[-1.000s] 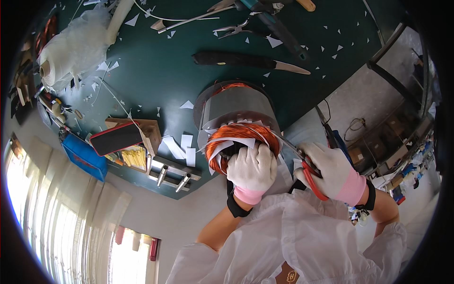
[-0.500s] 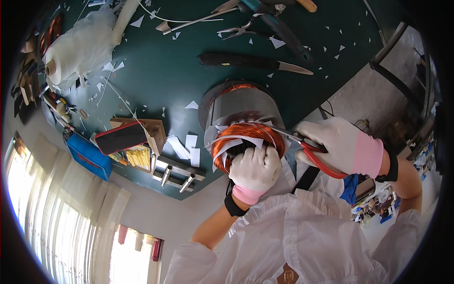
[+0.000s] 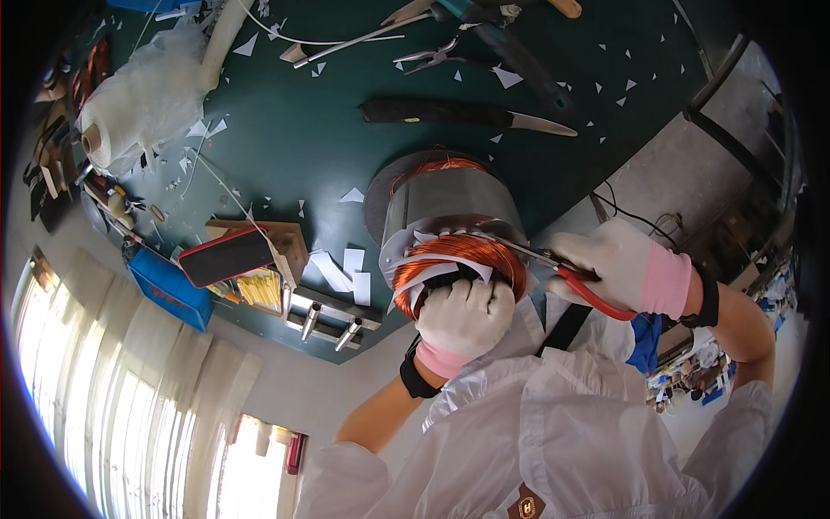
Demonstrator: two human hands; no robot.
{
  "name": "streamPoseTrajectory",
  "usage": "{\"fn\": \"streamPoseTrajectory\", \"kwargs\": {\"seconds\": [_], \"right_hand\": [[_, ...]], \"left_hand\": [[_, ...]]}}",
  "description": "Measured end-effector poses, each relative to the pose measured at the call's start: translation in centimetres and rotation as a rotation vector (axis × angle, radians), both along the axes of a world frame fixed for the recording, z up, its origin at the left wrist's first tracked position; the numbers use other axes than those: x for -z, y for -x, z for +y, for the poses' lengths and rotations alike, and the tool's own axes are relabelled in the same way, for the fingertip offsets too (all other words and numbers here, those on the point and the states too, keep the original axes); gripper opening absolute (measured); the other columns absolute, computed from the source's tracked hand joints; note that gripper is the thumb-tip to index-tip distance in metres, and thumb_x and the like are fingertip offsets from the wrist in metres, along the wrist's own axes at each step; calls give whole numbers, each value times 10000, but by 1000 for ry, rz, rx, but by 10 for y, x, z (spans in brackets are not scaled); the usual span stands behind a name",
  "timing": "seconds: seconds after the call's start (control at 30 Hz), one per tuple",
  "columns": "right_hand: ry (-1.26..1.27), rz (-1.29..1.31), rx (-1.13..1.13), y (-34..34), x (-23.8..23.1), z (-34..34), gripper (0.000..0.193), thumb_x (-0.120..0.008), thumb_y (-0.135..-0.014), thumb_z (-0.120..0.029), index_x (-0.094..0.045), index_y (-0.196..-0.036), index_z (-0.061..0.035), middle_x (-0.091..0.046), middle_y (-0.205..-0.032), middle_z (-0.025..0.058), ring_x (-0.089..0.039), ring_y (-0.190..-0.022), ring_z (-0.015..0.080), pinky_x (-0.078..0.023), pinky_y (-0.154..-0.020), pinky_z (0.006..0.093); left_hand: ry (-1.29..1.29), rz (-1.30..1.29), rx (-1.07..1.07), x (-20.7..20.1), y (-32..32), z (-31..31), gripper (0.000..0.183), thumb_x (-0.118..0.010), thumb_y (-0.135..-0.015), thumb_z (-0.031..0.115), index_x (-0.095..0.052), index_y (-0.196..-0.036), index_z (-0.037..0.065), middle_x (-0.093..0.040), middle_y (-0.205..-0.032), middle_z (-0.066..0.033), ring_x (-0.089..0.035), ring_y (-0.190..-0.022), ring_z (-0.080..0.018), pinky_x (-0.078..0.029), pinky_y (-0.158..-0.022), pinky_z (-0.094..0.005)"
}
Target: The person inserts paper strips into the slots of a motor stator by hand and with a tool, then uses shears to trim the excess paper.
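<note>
A motor stator, a grey metal cylinder with copper winding at both ends, lies on the bench's near edge with its opening facing me. White insulation strips stick out around the near winding. My left hand, in a white glove with a pink cuff, is closed over the winding's lower rim. Its fingertips are hidden in the opening. My right hand, gloved alike, holds scissors with red handles. Their blades reach to the winding's upper right edge, against the metal core.
On the green bench lie a black-handled knife, pliers and several white scraps. At left are a plastic-film roll, a phone on a wooden box, a blue tray and a metal bracket.
The stator has shifted slightly right and down in view, and more of its core shows. My left hand has lowered a little with it. The scissors stay at the winding's edge.
</note>
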State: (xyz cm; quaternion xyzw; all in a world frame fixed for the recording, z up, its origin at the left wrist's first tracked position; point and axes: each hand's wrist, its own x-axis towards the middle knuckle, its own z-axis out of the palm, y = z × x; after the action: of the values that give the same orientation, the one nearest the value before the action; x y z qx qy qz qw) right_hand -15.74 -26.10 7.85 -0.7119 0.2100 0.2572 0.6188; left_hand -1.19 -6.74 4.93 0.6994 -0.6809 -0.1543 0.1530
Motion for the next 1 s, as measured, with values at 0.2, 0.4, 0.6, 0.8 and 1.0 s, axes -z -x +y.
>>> {"fn": "streamPoseTrajectory", "kwargs": {"seconds": [0.2, 0.4, 0.6, 0.8, 1.0], "right_hand": [[-30, -19, 92, 5, -4, 8, 289, -689, -862, -232, -546, -1002, -24, -589, -663, 181, -608, -631, 386, -464, -561, 436], [-31, 12, 126, 10, -2, 20, 292, -686, -865, -242, -554, -1015, -29, -596, -668, 187, -609, -627, 388, -469, -561, 428], [-8, -60, 129, 2, 4, 1, 274, -698, -855, -260, -541, -911, -42, -588, -690, 178, -612, -654, 383, -467, -568, 422], [39, -106, -47, -7, 14, -11, 246, -683, -860, -245, -536, -885, -49, -590, -694, 163, -608, -657, 377, -465, -574, 424], [69, -65, 63, -8, -2, -2, 225, -680, -857, -237, -545, -897, -61, -593, -691, 147, -617, -663, 369, -477, -580, 425]], "left_hand": [[-8, -4, 51, -1, -3, -1, 130, -649, -573, 131, -525, -610, 135, -602, -620, -29, -521, -486, -150, -442, -427, -305], [-2, -38, 64, -1, -4, 0, 127, -651, -577, 140, -526, -594, 149, -576, -585, -9, -505, -473, -138, -426, -423, -285], [12, -8, 86, -1, -7, 1, 126, -655, -576, 160, -537, -616, 145, -548, -584, -1, -484, -478, -137, -402, -424, -287], [17, -26, 138, -3, -8, 4, 157, -655, -602, 194, -575, -718, 125, -571, -688, 4, -510, -578, -143, -394, -484, -264], [17, 42, 292, -6, -22, 2, 153, -647, -637, 191, -591, -765, 130, -572, -717, 13, -514, -594, -135, -386, -507, -270]]}}
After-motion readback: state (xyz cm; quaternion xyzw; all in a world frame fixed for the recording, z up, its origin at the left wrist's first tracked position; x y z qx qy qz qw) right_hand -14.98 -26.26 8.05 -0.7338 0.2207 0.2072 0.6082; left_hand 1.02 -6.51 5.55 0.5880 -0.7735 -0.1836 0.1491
